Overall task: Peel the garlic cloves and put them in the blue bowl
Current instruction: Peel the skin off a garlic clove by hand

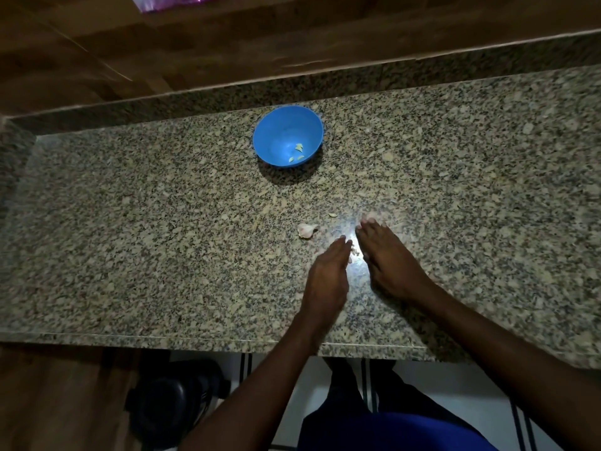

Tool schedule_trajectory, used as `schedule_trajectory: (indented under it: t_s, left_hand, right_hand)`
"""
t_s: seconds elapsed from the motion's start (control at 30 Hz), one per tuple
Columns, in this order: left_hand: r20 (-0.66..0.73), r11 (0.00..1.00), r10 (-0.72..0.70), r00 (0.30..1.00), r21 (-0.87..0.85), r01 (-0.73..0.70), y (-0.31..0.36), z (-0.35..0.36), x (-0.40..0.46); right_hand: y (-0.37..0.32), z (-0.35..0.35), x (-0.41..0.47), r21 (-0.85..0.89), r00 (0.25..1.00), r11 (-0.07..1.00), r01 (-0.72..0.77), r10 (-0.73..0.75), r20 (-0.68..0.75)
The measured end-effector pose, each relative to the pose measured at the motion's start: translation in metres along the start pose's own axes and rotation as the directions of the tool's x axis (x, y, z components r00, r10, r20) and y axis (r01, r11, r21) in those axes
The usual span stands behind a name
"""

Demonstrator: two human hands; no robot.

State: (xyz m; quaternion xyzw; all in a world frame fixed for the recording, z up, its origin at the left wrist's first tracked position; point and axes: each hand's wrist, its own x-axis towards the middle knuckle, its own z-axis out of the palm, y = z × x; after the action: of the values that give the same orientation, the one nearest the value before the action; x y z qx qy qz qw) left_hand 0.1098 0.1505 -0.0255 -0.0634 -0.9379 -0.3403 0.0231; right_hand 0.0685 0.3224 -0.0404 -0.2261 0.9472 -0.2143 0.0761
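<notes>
The blue bowl point(288, 135) stands on the granite counter point(130, 239) toward the back, with a few small peeled garlic pieces point(297, 153) inside. An unpeeled garlic clove point(306, 230) lies on the counter, left of my hands. My left hand point(328, 275) is edge-on to the counter with straight fingers. My right hand point(382, 255) lies flat with its fingers spread on the surface. Small pale bits point(354, 252) lie between the two hands. A tiny scrap point(332, 215) lies beyond them.
A granite backsplash point(292, 83) runs behind the counter, with wood panelling above. The counter's front edge point(195, 340) is near my body. A dark object point(175, 405) sits on the floor below.
</notes>
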Motion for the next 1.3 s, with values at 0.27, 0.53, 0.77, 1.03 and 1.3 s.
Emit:
schedule_trajectory:
  t_s: [0.27, 0.53, 0.77, 1.03, 1.3]
  left_hand:
    - [-0.111, 0.97, -0.235, 0.966, 0.043, 0.241, 0.004, -0.016, 0.016]
    - [-0.011, 0.986, -0.169, 0.986, 0.001, 0.169, 0.033, 0.007, 0.008]
    - [-0.062, 0.974, -0.226, 0.972, 0.021, 0.228, 0.025, 0.002, 0.007]
    - [0.018, 0.992, -0.128, 0.992, 0.004, 0.128, 0.038, 0.002, 0.039]
    - [0.193, 0.993, 0.106, 0.975, 0.026, -0.113, 0.018, -0.001, 0.03]
  right_hand:
    - [-0.001, -0.032, -0.013, 0.109, 0.919, 0.969, -0.224, 0.247, -0.306]
    - [-0.021, -0.012, -0.022, 0.144, 0.946, 0.977, -0.157, 0.191, -0.262]
    - [0.004, -0.031, -0.026, 0.172, 0.838, 0.895, -0.412, 0.446, -0.316]
    - [-0.008, -0.026, -0.018, 0.475, 0.825, 0.803, -0.361, 0.512, -0.239]
    - [0.004, -0.031, -0.038, 0.233, 0.91, 0.916, -0.327, 0.372, -0.184]
